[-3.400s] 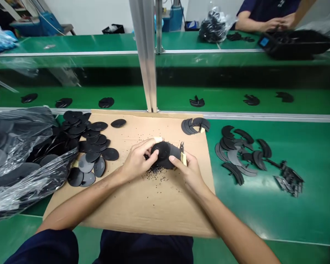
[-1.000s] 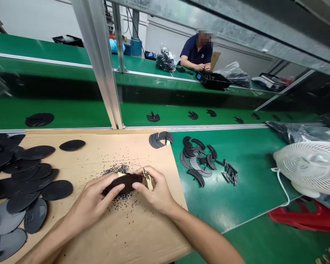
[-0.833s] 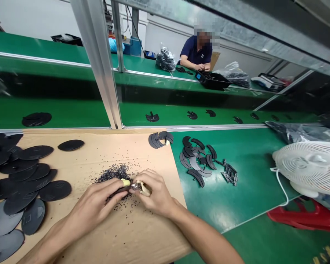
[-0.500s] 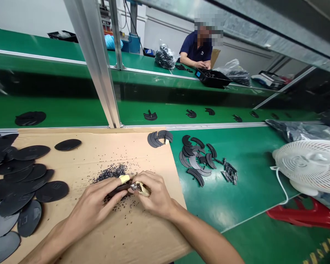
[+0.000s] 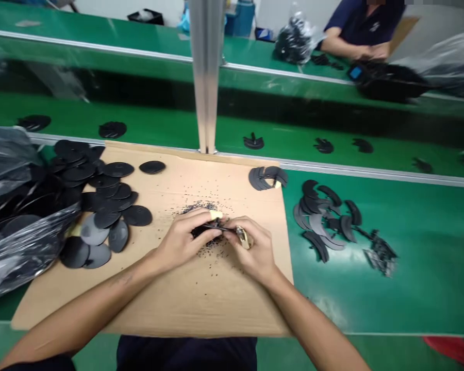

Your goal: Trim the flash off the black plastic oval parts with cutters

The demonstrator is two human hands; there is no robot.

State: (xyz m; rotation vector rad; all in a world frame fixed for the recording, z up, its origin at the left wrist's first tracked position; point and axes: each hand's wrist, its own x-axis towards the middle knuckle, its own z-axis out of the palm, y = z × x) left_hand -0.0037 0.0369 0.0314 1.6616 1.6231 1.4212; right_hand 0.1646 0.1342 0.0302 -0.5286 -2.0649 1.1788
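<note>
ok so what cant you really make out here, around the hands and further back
All from the head view:
- black piece: mostly hidden by the left hand and right hand
- small cutter: tips hidden by the right fingers, and blurred
- dark granules: too small to identify
- co-worker's hands: blurred, what they hold is unclear
- plastic bag: glare hides the pieces inside
</note>
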